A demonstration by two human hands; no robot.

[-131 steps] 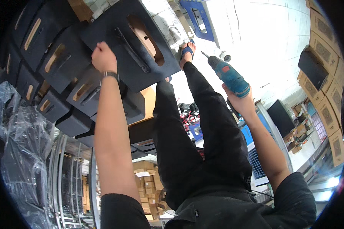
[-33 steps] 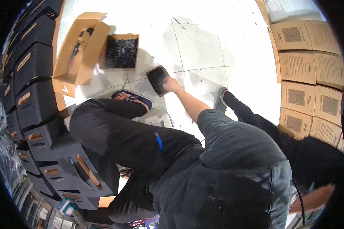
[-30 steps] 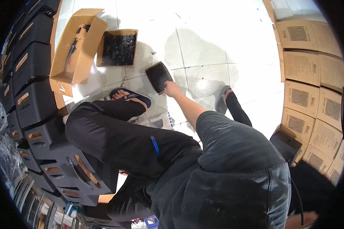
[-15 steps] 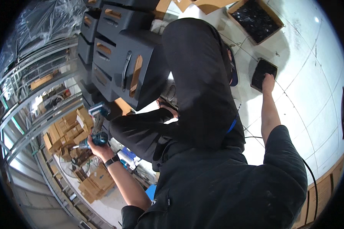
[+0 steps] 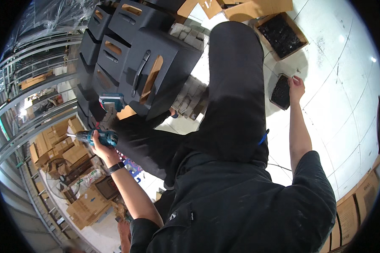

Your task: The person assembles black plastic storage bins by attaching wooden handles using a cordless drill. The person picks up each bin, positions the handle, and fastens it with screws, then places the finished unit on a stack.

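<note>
My left hand (image 5: 103, 149) is wrapped round the grip of a teal and black cordless drill (image 5: 106, 137), whose bit points left. The drill's battery (image 5: 112, 101) sits at the far end of its handle. On the right, my right hand (image 5: 297, 89) is at the right edge of a small dark tray (image 5: 281, 92) full of tiny black pieces, too small to name. Its fingertips are pinched together; what they hold, if anything, cannot be made out. Several black cabinets (image 5: 135, 63) with strap handles and cut-out slots stand ahead to the left.
An open cardboard box (image 5: 302, 40) of black parts stands beyond the tray on the white tiled floor (image 5: 325, 122). Grey blocks (image 5: 192, 95) lie beside the cabinets. A metal rack (image 5: 38, 90) and stacked cardboard boxes (image 5: 57, 145) are at the left. A cable (image 5: 278, 165) runs near my right arm.
My right hand has come up from inside the small tray to its right edge, fingers pinched. My left hand still holds the drill, now farther left in view. The whole view has shifted.
</note>
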